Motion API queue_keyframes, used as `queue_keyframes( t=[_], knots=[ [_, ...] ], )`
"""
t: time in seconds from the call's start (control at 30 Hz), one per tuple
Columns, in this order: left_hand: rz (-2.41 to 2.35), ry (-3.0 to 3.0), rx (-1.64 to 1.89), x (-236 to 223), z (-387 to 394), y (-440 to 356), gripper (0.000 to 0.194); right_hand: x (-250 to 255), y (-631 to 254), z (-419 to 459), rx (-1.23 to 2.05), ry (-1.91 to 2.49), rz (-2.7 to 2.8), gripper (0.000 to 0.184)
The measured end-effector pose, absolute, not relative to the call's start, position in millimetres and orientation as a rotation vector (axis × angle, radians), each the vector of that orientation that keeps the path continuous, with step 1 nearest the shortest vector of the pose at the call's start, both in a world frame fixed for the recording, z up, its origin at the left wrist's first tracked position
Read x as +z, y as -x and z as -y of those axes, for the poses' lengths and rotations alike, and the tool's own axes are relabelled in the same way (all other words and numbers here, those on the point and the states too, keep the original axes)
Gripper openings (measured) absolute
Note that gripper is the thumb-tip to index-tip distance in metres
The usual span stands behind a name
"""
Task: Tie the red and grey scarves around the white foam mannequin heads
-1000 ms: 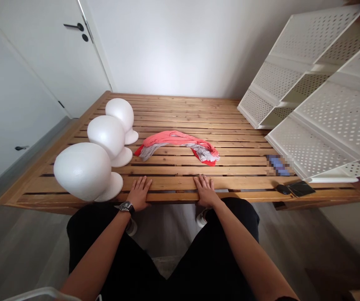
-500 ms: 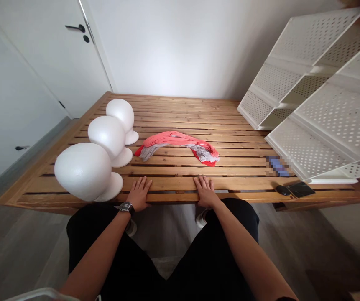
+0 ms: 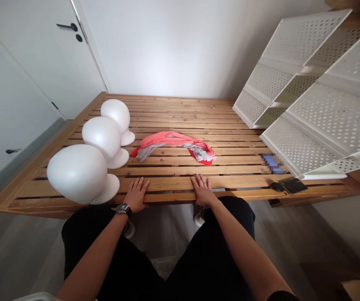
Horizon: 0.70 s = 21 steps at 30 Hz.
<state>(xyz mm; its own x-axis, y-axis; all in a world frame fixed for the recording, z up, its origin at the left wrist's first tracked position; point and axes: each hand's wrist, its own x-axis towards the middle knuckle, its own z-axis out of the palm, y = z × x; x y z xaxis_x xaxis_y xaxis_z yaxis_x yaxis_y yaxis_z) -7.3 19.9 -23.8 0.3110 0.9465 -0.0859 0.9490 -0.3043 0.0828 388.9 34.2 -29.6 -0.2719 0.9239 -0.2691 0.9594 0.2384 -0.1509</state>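
My left hand (image 3: 136, 195) lies flat on the front edge of the slatted wooden table (image 3: 173, 183), fingers stretched out, a watch (image 3: 123, 208) on its wrist. My right hand (image 3: 202, 190) rests the same way on that edge, farther right. Both hands hold nothing. Beyond them a coral-red and grey scarf-like cloth (image 3: 172, 137) lies bunched in an arc, touched by neither hand. Left of my left hand stand white mannequin heads: a near one (image 3: 77, 173), a middle one (image 3: 101, 137) and a far one (image 3: 115, 113).
A white perforated shelf rack (image 3: 320, 113) stands on the table's right side. Before it lie a blurred blue item (image 3: 273, 163), a black mouse-like object (image 3: 277, 187) and a flat black item (image 3: 294, 185). A white wall and a door (image 3: 38, 50) bound the back and left.
The whole view has shifted slightly, so things appear a little farther left. Both hands stay flat on the table edge, and the cloth and heads keep their places.
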Motion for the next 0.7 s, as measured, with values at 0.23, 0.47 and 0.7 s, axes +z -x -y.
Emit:
queue_keyframes(
  t=[0.23,0.47,0.7],
  knots=[
    [-1.785,-2.444,-0.045,-23.4,-19.7,6.7,0.121,-29.3,-388.7,-34.2,-0.433,-1.819,-2.368,0.141],
    [-1.784,-2.462,-0.035,-27.4,-20.5,8.7,0.122,-28.0,-388.4,-33.7,-0.432,-1.816,-2.375,0.142],
    [-1.775,-2.47,-0.023,-28.9,-20.4,9.7,0.12,-25.5,-387.3,-33.0,-0.435,-1.82,-2.367,0.142]
  ],
)
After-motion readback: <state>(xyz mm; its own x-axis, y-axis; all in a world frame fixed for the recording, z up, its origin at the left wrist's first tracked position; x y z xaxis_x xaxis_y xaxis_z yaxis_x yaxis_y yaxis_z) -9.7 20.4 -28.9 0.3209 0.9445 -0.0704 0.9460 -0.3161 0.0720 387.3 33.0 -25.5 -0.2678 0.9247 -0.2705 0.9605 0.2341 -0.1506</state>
